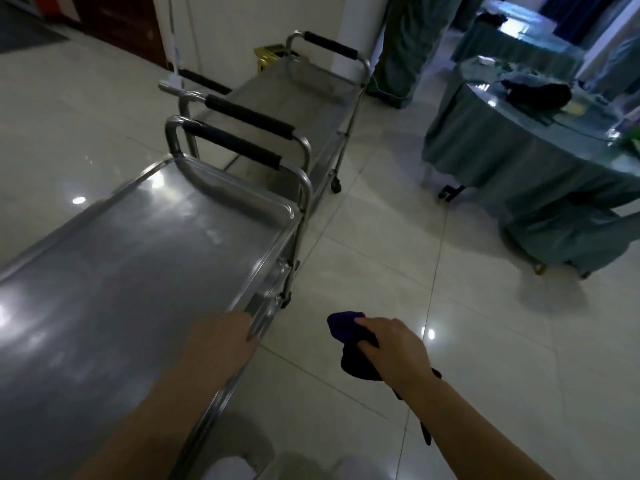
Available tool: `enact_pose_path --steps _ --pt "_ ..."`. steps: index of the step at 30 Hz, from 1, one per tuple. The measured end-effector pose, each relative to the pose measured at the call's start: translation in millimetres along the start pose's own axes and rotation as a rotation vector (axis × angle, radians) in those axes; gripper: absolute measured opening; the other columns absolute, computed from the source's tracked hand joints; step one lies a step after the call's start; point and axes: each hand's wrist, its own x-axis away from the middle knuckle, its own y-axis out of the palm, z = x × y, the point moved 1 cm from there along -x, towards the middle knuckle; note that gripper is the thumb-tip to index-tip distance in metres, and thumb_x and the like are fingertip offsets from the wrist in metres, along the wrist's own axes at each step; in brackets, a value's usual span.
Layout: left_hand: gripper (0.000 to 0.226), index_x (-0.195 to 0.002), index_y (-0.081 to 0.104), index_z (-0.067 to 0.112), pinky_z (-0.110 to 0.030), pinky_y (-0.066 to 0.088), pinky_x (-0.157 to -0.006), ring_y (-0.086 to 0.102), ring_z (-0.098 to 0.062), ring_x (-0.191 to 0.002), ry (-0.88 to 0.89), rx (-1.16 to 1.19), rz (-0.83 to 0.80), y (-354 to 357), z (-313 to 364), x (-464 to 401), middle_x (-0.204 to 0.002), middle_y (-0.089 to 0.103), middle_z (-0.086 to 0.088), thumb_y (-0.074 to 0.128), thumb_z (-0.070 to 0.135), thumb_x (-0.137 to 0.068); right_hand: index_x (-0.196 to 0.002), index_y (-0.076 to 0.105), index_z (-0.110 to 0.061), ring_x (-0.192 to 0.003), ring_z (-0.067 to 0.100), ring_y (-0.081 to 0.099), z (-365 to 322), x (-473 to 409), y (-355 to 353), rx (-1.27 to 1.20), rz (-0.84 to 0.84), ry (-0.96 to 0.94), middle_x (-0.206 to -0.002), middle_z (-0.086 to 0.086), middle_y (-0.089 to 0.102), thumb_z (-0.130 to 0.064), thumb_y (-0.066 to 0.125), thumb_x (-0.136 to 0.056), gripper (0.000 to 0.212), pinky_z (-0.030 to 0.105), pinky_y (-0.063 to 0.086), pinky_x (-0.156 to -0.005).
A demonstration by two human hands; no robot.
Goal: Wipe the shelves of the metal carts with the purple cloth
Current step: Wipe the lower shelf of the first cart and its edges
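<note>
A steel cart (138, 251) fills the lower left, its top shelf bare and shiny, with a black-padded handle at its far end. A second steel cart (304, 95) stands end to end beyond it. My left hand (221, 337) rests on the near cart's right rim, fingers curled over the edge. To the right of the cart, above the floor, my right hand (391, 344) grips the bunched purple cloth (344, 327), part of which hangs down below the wrist.
Pale glossy floor tiles stretch to the right of the carts. A round table (519, 161) draped in grey-green cloth stands at the right, with dark items on its glass top. A white pillar (249, 22) rises behind the far cart.
</note>
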Motion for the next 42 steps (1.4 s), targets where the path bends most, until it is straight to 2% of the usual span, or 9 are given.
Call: enact_pose_path --steps 4,7,10,16,26,30,33,38,42 --pt "0.031 -0.116 0.058 0.02 -0.026 0.051 -0.082 0.061 -0.011 -0.085 -0.121 0.131 0.003 6.9 4.0 -23.5 -0.095 0.061 0.005 0.048 0.038 -0.093 -0.142 0.045 -0.032 -0.12 0.011 0.049 12.8 -60.3 -5.0 0.064 -0.099 -0.127 -0.136 -0.01 0.054 -0.028 0.048 -0.098 0.044 0.024 0.041 -0.096" --pt "0.033 -0.121 0.054 0.019 -0.032 0.049 -0.089 0.06 -0.018 -0.1 -0.267 0.088 -0.011 14.1 16.6 -35.0 -0.113 0.061 -0.001 0.043 0.039 -0.097 -0.143 0.043 -0.033 -0.122 0.011 0.047 23.0 -113.1 0.5 0.128 -0.176 -0.256 -0.138 -0.009 0.053 -0.029 0.047 -0.099 0.045 0.023 0.039 -0.096" --pt "0.024 -0.106 0.053 0.024 -0.029 0.046 -0.08 0.059 -0.018 -0.1 -0.389 -0.007 0.053 30.2 34.6 -45.2 -0.112 0.062 0.001 0.041 0.042 -0.097 -0.142 0.044 -0.033 -0.121 0.013 0.048 36.9 -166.9 8.8 0.189 -0.264 -0.392 -0.136 -0.008 0.054 -0.028 0.047 -0.099 0.044 0.024 0.04 -0.094" --pt "0.028 -0.112 0.056 0.026 -0.031 0.046 -0.084 0.059 -0.018 -0.105 -0.613 0.027 0.022 79.6 64.4 -77.4 -0.115 0.061 0.003 0.042 0.044 -0.095 -0.138 0.049 -0.029 -0.114 0.016 0.052 60.8 -262.8 41.3 0.297 -0.362 -0.58 -0.126 -0.002 0.06 -0.027 0.047 -0.099 0.04 0.028 0.045 -0.088" --pt "0.035 -0.12 0.056 0.027 -0.029 0.048 -0.087 0.059 -0.02 -0.105 -0.793 0.177 -0.024 229.9 4.5 -143.9 -0.118 0.061 -0.001 0.046 0.043 -0.091 -0.121 0.063 -0.023 -0.093 0.014 0.062 46.9 -377.2 192.9 0.119 -0.479 -0.471 -0.113 0.003 0.068 -0.032 0.048 -0.098 0.029 0.024 0.045 -0.076" --pt "0.058 -0.128 0.057 0.011 -0.045 0.048 -0.093 0.058 -0.034 -0.108 -0.848 0.107 0.214 295.1 -46.2 -172.9 -0.123 0.059 -0.015 0.041 0.05 -0.089 -0.131 0.057 -0.017 -0.112 0.027 0.057 35.8 -419.6 266.9 0.103 -0.279 -0.597 -0.124 0.009 0.061 -0.02 0.051 -0.097 0.035 0.035 0.045 -0.095" --pt "0.064 -0.15 0.019 0.016 -0.037 0.019 -0.115 0.023 -0.024 -0.142 -0.842 -0.034 0.215 326.0 -75.0 -184.8 -0.156 0.022 -0.008 0.03 0.051 -0.098 -0.144 0.04 -0.017 -0.132 0.031 0.035 28.9 -437.1 315.9 0.427 -0.098 -0.696 -0.145 0.008 0.038 -0.018 0.066 -0.089 0.061 0.041 0.035 -0.11" --pt "0.083 -0.142 0.037 -0.001 -0.051 0.019 -0.111 0.031 -0.036 -0.137 -0.908 -0.025 0.325 369.9 -117.1 -185.9 -0.148 0.036 -0.019 0.022 0.061 -0.09 -0.129 0.054 -0.029 -0.132 0.034 0.026 26.9 -438.3 356.4 0.663 0.1 -0.79 -0.139 0.003 0.039 -0.033 0.057 -0.091 0.039 0.049 0.029 -0.103" --pt "0.097 -0.151 0.002 0.009 -0.042 0.001 -0.116 0.001 -0.026 -0.146 -0.945 -0.013 0.456 388.8 -126.4 -186.0 -0.159 0.0 -0.008 0.002 0.071 -0.077 -0.134 0.049 -0.019 -0.142 0.029 0.021 27.0 -452.3 366.8 0.617 0.121 -0.867 -0.144 0.01 0.04 -0.043 0.025 -0.098 0.05 0.047 0.016 -0.116"
